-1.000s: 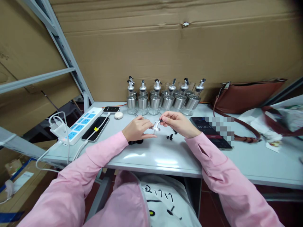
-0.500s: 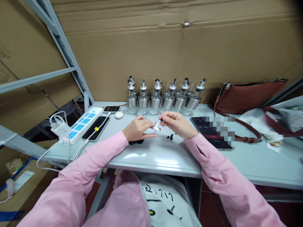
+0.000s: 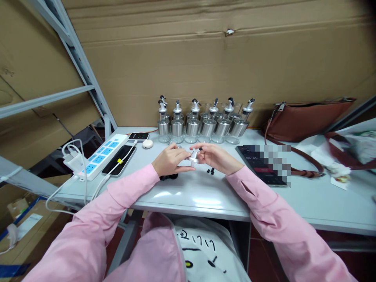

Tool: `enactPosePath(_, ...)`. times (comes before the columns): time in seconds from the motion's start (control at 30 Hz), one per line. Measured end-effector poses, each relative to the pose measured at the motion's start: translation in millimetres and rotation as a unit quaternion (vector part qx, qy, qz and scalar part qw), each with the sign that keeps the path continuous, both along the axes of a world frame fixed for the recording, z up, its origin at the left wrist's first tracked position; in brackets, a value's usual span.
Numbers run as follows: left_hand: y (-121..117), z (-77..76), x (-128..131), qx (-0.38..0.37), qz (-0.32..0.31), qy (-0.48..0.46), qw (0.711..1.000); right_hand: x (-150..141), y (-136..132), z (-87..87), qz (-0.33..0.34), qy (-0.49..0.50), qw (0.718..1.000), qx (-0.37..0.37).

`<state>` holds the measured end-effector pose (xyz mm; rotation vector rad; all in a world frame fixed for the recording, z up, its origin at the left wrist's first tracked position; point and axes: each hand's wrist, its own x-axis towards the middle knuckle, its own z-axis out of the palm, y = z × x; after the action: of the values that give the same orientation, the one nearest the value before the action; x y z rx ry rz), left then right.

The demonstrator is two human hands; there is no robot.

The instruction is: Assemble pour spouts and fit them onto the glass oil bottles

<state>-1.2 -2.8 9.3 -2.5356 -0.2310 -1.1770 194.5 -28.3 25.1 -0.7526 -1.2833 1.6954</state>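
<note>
Between my hands is a silver bottle pourer spout (image 3: 193, 159), held above the table. My left hand (image 3: 171, 160) is closed on its left side, with fingers and thumb pinching the collar. My right hand (image 3: 220, 158) closes around the upper part from the right, its index finger stretched over the tip, where a bit of black shows. Small black pieces (image 3: 212, 171) lie on the table just below my right hand. Other black parts (image 3: 170, 176) sit partly hidden under my left wrist. Behind my hands stand rows of glass-and-steel bottles (image 3: 193, 127), the front ones topped with similar pourers.
At left lie a white power strip (image 3: 98, 158) with cables, a phone (image 3: 119, 159), a small device (image 3: 138, 136) and a round white case (image 3: 147, 143). To the right are a dark phone (image 3: 258, 164) showing a timer and a brown bag (image 3: 308, 119). Cardboard (image 3: 190, 58) closes off the back.
My right hand's fingers have shifted left over the spout, the index finger now extended across its tip. My left hand keeps its hold almost unmoved.
</note>
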Motion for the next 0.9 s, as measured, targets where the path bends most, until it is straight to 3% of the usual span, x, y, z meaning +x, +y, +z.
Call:
enactPosePath(0.3,0.4,-1.3,-1.1,-0.013,0.025,0.036,0.999,-0.3,1.1,-2.6,0.027,0.009,0.999,-0.023)
enactPosePath(0.53,-0.6,-1.3,0.3,-0.003,0.006,0.016,1.0,-2.6,0.3,-2.6,0.031,0.035,0.997,-0.067)
enactPosePath(0.9,-0.4,-1.7,-0.1,-0.007,0.0,0.021,1.0,-2.3,-1.8,-1.1,0.046,0.031,0.997,-0.06)
